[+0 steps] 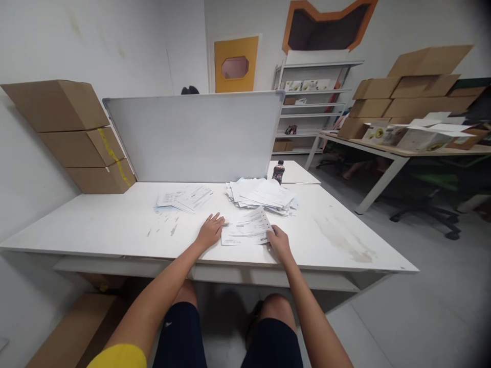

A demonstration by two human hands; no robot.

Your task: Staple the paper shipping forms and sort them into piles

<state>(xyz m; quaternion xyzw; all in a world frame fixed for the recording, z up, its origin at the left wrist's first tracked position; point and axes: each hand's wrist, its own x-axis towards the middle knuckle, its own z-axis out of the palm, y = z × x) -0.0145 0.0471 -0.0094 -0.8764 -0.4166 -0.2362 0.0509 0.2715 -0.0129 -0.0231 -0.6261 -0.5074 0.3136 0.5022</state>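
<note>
A printed paper sheet point(245, 231) lies on the white table in front of me, its far right corner raised and a row of dark dots along its right edge. My right hand point(279, 243) is closed on that edge, thumb on top. My left hand point(210, 232) rests on the table at the sheet's left side, fingers stretched out. By its fingertips is a small yellowish thing point(226, 222), too small to make out. Behind the sheet sits a thick, untidy pile of papers point(264, 194). Farther left, a thinner spread of printed papers point(184, 198) lies flat.
A whiteboard point(199, 138) stands along the table's back edge. Stacked cardboard boxes point(92, 148) rise at the left. A dark bottle point(278, 173) stands behind the paper pile. Dark marks point(174, 227) and a brownish stain point(345, 240) show on the tabletop. Another table point(383, 151) holds boxes.
</note>
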